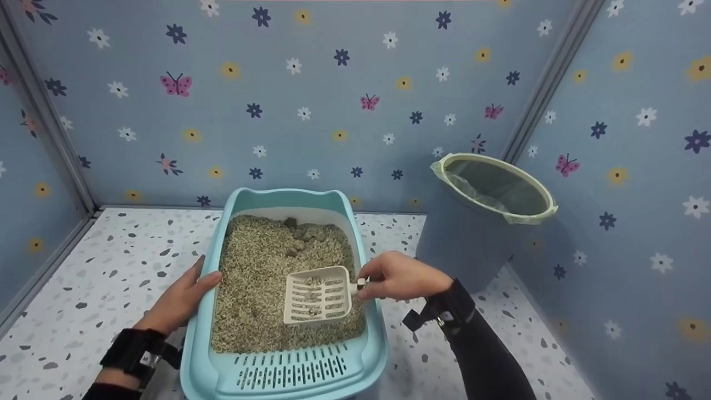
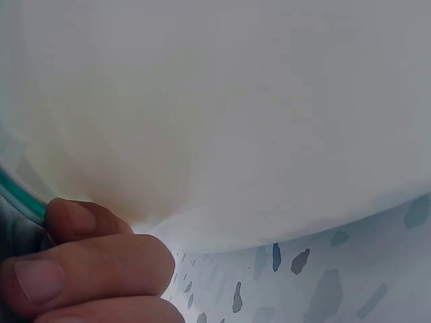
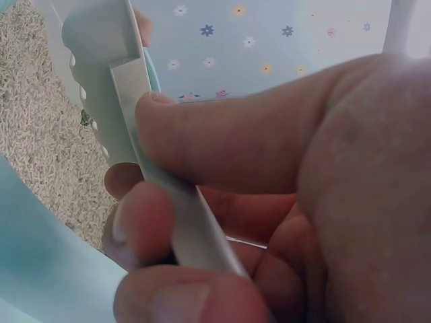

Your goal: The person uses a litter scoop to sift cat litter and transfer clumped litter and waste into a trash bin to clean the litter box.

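In the head view my left hand (image 1: 179,300) grips the left rim of a light-blue litter box (image 1: 284,387), thumb over the edge. The left wrist view has its curled fingers (image 2: 101,266) under the rim, against the box's pale outer wall (image 2: 269,128). My right hand (image 1: 408,276) holds a cream slotted litter scoop (image 1: 311,296) by its handle (image 3: 202,235). Its thumb (image 3: 222,134) lies along the handle, fingers curled round it. The scoop's head is over the pellet litter (image 1: 250,289) at the right, with a few bits on its slots.
Dark clumps (image 1: 300,236) sit in the litter near the back. A tall bin (image 1: 461,250) lined with a thin bag stands at the right. Behind is a flower-patterned wall (image 1: 311,111); the speckled floor (image 1: 133,255) lies around the box.
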Demonstrator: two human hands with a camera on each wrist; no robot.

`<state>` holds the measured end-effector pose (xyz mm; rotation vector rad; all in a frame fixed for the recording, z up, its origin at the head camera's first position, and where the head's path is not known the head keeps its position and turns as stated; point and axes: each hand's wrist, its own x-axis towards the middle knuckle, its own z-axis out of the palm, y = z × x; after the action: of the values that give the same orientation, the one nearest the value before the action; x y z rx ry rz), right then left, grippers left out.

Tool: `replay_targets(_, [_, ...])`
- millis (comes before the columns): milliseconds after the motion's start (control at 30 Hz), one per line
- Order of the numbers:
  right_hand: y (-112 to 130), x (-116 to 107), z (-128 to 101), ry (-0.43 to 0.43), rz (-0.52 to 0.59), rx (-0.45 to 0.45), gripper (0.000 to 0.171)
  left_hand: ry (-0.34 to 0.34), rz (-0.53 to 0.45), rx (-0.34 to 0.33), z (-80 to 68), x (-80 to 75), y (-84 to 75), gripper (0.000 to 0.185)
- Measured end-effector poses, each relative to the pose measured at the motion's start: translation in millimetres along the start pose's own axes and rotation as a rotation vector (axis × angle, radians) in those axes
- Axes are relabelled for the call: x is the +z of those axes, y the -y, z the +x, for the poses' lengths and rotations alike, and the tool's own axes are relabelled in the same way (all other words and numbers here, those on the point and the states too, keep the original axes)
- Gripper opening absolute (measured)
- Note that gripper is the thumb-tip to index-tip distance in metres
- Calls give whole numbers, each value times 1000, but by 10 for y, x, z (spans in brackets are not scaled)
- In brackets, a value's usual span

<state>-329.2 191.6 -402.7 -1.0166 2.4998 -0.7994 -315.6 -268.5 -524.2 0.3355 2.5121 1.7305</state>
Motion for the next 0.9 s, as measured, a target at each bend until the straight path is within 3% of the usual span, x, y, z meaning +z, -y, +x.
replay_targets(467, [3, -9, -11, -9, -11, -23, 16, 34, -69, -1, 13, 3, -18, 84])
replay_targets(600, [-2, 22, 13, -6, 49, -2, 17, 27, -52, -10, 27, -5, -13, 86])
replay_targets(767, [-1, 130, 157, -23, 111, -49, 16, 19, -77, -4, 16, -22, -1, 83])
replay_targets(900, [-53, 70, 53, -19, 101, -8, 15, 23, -68, -4, 13, 1, -14, 84])
